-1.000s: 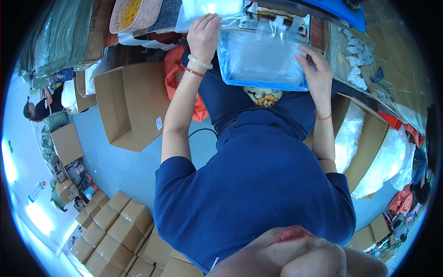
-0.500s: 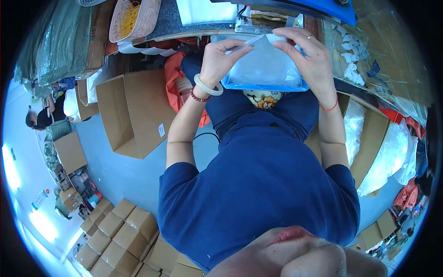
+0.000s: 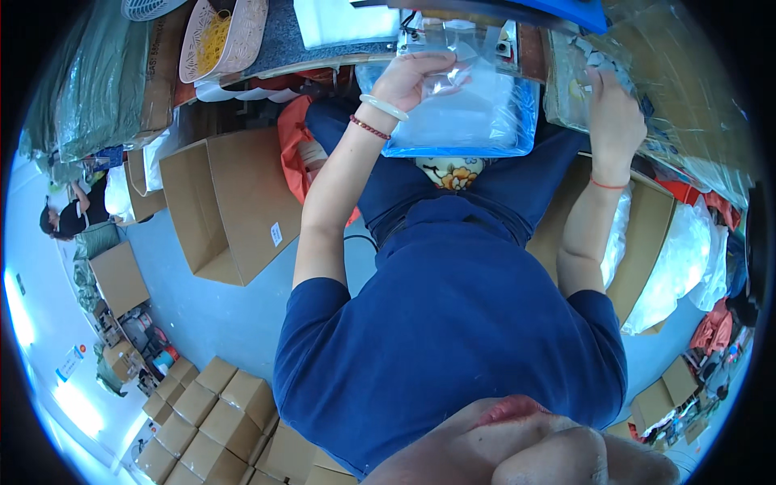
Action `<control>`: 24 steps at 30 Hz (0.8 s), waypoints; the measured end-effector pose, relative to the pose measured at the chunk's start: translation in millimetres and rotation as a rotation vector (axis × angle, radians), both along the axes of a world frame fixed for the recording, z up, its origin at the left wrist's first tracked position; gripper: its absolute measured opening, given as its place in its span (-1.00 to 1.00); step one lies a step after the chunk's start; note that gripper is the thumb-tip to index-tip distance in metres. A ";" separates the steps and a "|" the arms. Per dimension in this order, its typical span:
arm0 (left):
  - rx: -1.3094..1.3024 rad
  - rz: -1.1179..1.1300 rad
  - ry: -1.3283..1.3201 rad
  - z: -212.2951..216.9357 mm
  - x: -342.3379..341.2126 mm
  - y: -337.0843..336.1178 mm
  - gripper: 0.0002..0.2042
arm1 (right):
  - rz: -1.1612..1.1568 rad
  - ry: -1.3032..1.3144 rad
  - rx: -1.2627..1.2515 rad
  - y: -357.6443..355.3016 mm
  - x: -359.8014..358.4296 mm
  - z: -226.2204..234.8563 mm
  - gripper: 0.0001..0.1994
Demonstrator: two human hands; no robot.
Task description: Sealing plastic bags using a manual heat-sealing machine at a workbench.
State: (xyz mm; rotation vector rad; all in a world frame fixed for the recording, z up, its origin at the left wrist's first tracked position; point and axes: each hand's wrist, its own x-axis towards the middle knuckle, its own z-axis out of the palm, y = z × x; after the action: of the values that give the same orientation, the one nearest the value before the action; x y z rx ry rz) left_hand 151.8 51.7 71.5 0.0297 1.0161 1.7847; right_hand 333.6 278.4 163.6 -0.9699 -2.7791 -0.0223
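A worker's left hand (image 3: pixel 408 78) pinches a thin, clear, glossy plastic film (image 3: pixel 457 71) between thumb and fingers, a closed grip that probably keeps the slippery sheet from sliding away. Off to the other side, the right hand (image 3: pixel 617 121) reaches down among small, torn-looking white scraps (image 3: pixel 599 60); its fingertips point away from the lens, and whether that grip is closed on a scrap cannot be told.

Just below the held film, a shallow blue plastic-lined container (image 3: pixel 526 133) rests over the lap, filled with translucent plastic sheets (image 3: pixel 461 121), seemingly set there for short reaches. Beyond it, a metal-plated device (image 3: pixel 503 50) stands at the edge of the grey speckled table (image 3: pixel 279 36), close to the hands. A flat white sheet (image 3: pixel 339 23) lies to its left, and farther left a pale pink openwork basket (image 3: pixel 252 32) corrals loose yellow bands (image 3: pixel 212 52), likely to stop them scattering.

At the worker's left, an open brown cardboard carton (image 3: pixel 246 186) sits on the floor; stacked closed brown boxes (image 3: pixel 198 404) lie farther behind.
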 end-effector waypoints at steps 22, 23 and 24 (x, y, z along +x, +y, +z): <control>-0.736 0.420 2.125 -64.1 -53.9 -71.7 -0.85 | 0.172 0.164 -0.040 45.7 25.4 -97.5 -0.63; -0.708 0.422 2.125 -60.2 -57.7 -69.3 -0.88 | 0.155 0.157 -0.006 47.4 22.2 -97.8 -0.62; -0.693 0.448 2.127 -56.0 -60.6 -66.5 -0.88 | 0.152 0.168 -0.003 48.9 19.0 -97.3 -0.62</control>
State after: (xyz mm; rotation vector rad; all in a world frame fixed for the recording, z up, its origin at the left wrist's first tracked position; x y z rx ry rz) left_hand 91.1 -14.8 15.5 1.6002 3.1564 1.0556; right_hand 352.6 327.3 66.2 -0.7221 -2.6889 0.0819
